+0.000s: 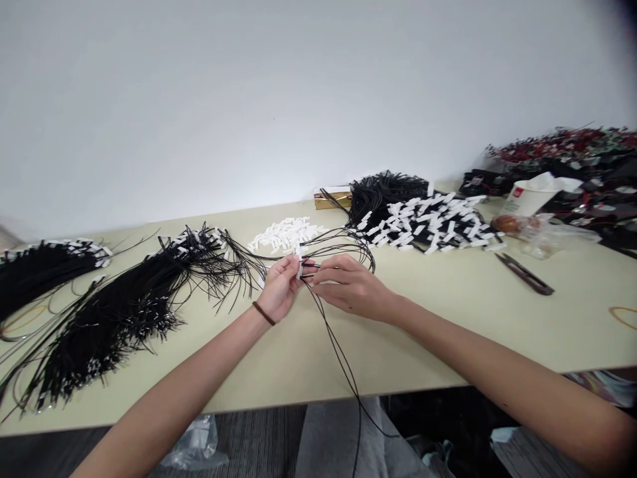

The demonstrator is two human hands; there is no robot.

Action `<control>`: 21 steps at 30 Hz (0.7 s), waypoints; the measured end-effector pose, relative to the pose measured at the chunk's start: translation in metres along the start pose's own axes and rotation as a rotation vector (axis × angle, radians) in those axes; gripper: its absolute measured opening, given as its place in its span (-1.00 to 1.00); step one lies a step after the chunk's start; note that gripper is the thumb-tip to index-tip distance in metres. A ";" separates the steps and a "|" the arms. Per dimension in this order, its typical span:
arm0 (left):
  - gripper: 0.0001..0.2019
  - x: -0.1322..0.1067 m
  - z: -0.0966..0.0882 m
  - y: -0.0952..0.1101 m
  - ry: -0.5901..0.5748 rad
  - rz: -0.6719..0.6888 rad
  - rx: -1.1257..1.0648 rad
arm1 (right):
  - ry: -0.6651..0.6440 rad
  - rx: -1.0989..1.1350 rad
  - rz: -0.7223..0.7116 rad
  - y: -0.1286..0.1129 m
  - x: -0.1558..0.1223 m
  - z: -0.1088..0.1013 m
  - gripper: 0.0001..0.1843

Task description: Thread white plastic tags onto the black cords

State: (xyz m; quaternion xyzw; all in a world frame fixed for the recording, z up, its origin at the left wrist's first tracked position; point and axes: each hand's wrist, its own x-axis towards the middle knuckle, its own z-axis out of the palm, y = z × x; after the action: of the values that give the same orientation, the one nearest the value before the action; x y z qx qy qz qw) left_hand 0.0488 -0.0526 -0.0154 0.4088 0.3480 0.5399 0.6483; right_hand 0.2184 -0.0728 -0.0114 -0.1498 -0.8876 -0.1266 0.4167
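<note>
Between the thumb and fingers of my left hand [279, 287] is a small white plastic connector [299, 259], held upright above the table. Close on its right, my right hand [355, 287] pinches a thin black wire [309, 275] at the connector's side. Whether the wire's tip sits inside the connector is too small to tell. Other black wires [332, 326] hang from the hands over the table's front edge, and more loop behind the right hand. A pile of loose white connectors [288, 234] lies just beyond my hands.
Bundles of black wires [114, 318] lie on the left of the table [239, 385]. At the back right are black wires with white connectors [432, 222]. Further right are a cutter knife [525, 273], a paper cup [530, 194], a plastic bag [545, 236] and heaped red-and-black wiring [587, 149].
</note>
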 end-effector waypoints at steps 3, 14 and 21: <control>-0.87 0.000 0.000 -0.001 -0.002 0.002 0.002 | 0.022 0.092 0.087 -0.002 0.001 0.000 -0.84; -0.87 -0.003 0.001 0.002 -0.006 0.002 0.009 | 0.633 0.844 0.919 0.018 0.010 -0.021 -0.78; -0.89 -0.003 0.002 0.003 0.010 0.004 0.004 | 0.864 0.539 0.944 0.039 0.001 -0.040 -0.78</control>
State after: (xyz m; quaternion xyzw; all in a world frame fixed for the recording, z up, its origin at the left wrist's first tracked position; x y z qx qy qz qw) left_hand 0.0489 -0.0554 -0.0122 0.4080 0.3518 0.5425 0.6446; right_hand 0.2601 -0.0504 0.0182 -0.3473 -0.4824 0.2447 0.7660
